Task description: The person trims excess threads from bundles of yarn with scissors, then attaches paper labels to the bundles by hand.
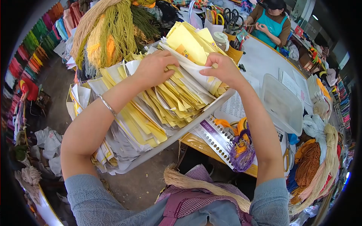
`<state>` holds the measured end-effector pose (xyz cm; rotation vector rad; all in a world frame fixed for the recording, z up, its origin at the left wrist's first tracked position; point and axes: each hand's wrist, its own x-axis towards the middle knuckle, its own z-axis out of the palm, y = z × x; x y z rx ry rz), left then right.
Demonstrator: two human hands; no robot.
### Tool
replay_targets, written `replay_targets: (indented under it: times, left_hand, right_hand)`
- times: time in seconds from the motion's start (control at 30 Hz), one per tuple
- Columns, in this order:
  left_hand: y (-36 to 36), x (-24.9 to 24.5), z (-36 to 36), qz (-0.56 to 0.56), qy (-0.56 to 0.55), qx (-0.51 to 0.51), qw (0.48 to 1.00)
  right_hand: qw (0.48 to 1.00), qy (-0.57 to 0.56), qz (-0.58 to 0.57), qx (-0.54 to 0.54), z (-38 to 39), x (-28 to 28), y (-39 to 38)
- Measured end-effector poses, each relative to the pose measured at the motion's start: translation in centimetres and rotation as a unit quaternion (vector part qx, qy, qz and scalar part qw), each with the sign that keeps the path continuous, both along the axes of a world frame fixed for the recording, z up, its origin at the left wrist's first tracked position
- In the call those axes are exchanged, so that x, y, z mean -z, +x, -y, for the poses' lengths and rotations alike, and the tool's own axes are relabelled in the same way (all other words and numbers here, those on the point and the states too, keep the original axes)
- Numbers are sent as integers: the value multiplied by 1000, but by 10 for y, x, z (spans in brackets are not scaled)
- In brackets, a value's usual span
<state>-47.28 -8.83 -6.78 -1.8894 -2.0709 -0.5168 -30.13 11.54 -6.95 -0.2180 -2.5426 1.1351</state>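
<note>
A long white bin [162, 146] is packed with upright yellow and white paper packets [158, 107]. My left hand [156, 67] rests on the tops of the packets near the bin's far side, fingers curled; whatever lies under its fingertips is hidden. To its right, my right hand [222, 69] pinches the edge of a white sheet [190, 66] between thumb and fingers. Yellow packets [190, 41] lean behind that sheet. Green, beige and orange yarn hanks [113, 34] lie beyond the bin at the left.
At right stand a clear plastic tub [281, 101] and yarn bundles [311, 165]. A punched card [217, 137] with purple and orange threads [241, 147] lies on the table edge. Scissors [233, 19] stand at the back. A co-worker [269, 24] sits across the table.
</note>
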Motion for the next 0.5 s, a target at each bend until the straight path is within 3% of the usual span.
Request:
replay_targets:
  times: [0.1, 0.17, 0.2, 0.27, 0.33, 0.5]
  left_hand:
    - [4, -5, -1, 9, 8, 13, 1000]
    - [18, -14, 0, 129, 9, -50, 990]
    - [16, -11, 0, 128, 9, -51, 990]
    - [11, -6, 1, 10, 26, 0, 1000]
    - [9, -5, 1, 7, 26, 8, 1000]
    - [9, -7, 2, 6, 13, 29, 999]
  right_hand:
    - [1000, -7, 5, 13, 1, -3, 0]
    - [1000, -10, 10, 20, 0, -2, 0]
    - [1000, -5, 12, 17, -1, -2, 0]
    - [1000, 1, 14, 15, 0, -3, 0]
    - [999, -44, 9, 14, 1, -3, 0]
    - [1000, -25, -4, 14, 3, -3, 1]
